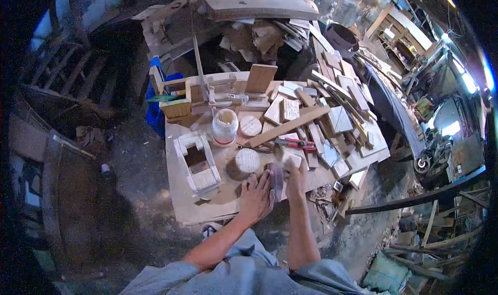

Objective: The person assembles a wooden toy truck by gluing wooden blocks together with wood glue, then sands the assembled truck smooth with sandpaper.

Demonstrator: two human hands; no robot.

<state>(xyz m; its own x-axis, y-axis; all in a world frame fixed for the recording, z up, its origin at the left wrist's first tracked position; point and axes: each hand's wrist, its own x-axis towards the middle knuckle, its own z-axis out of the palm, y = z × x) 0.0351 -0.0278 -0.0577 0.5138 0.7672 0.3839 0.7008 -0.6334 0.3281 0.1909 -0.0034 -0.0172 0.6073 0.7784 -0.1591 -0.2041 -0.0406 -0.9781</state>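
Note:
My left hand (257,197) lies on the near edge of the worktable with its fingers stretched out. Its fingertips touch the left side of a dark brownish strip (277,182), which is smeared by motion. Just right of the strip, my right hand (296,176) is closed around a small pale wooden block (288,156), also partly blurred. Beyond my left fingers stands a round wooden piece (247,161). To its left rests a pale wooden frame (197,164) with a rectangular opening. A white jar (225,127) stands farther back beside a second wooden disc (250,126).
Wooden offcuts (340,118) are heaped on the right of the table. A red-handled tool (295,144) lies before them. Small wooden boxes (176,107) and an upright wooden panel (261,78) stand at the back. A dark curved bar (415,197) juts in at right.

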